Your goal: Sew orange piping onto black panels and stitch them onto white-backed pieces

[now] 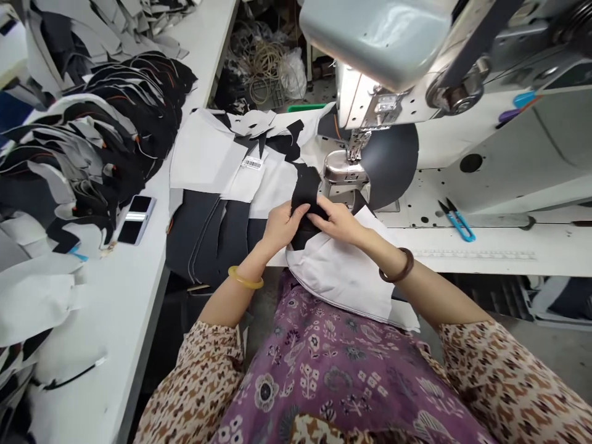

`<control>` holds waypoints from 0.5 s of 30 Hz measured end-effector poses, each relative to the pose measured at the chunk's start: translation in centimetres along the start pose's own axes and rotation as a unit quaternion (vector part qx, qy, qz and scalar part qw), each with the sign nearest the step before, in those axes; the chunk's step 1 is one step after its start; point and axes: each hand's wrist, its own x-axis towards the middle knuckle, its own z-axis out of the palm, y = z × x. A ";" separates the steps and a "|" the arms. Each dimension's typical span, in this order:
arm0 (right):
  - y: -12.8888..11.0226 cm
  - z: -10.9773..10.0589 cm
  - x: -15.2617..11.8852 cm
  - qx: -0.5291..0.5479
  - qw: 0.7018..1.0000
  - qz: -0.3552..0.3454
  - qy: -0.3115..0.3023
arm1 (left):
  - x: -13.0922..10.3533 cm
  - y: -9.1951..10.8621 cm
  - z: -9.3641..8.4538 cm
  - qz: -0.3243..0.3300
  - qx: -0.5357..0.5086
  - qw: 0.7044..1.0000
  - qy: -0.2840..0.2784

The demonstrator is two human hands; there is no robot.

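My left hand and my right hand meet in front of the sewing machine, pinching a small black fabric piece between thumbs and fingers. Below them, a large white-backed fabric piece hangs over the table's front edge towards my lap. The machine's needle and presser foot stand just beyond my right hand, above a rounded metal arm. A dark curved panel lies to the right of the needle. Left of my hands are stacked white and black pieces, one bearing a barcode label.
Blue-handled thread snips lie on the machine table at right, near a printed ruler scale. On the left table rest a phone and a big heap of black and white cut pieces. The machine head overhangs the work.
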 end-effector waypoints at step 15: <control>-1.2 -7.2 1.6 -0.238 0.933 0.237 0.127 | 10.1 2.3 3.4 0.126 -0.084 0.987 0.055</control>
